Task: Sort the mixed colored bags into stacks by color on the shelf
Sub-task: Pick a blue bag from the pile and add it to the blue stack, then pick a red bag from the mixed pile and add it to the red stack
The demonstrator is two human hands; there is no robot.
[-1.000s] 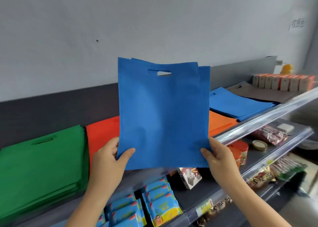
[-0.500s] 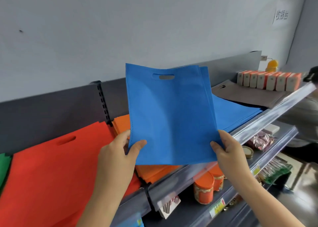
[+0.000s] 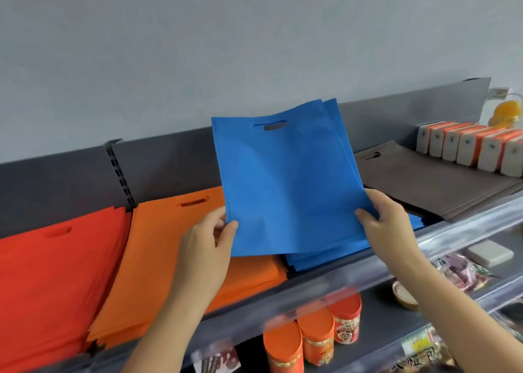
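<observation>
On the shelf (image 3: 325, 287) a red stack (image 3: 56, 273) lies far left, with an orange stack (image 3: 158, 259) just beside it. The left hand (image 3: 203, 248) pinches the lower left corner of the blue bags (image 3: 283, 188), which are held nearly upright with the handle slot on top, their lower edge over the blue stack (image 3: 325, 255). The right hand (image 3: 387, 225) grips their lower right corner. A brown stack (image 3: 438, 185) lies farther right.

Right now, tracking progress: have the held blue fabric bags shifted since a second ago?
Yes: blue fabric bags went rightward, from the orange stack to the blue stack.
</observation>
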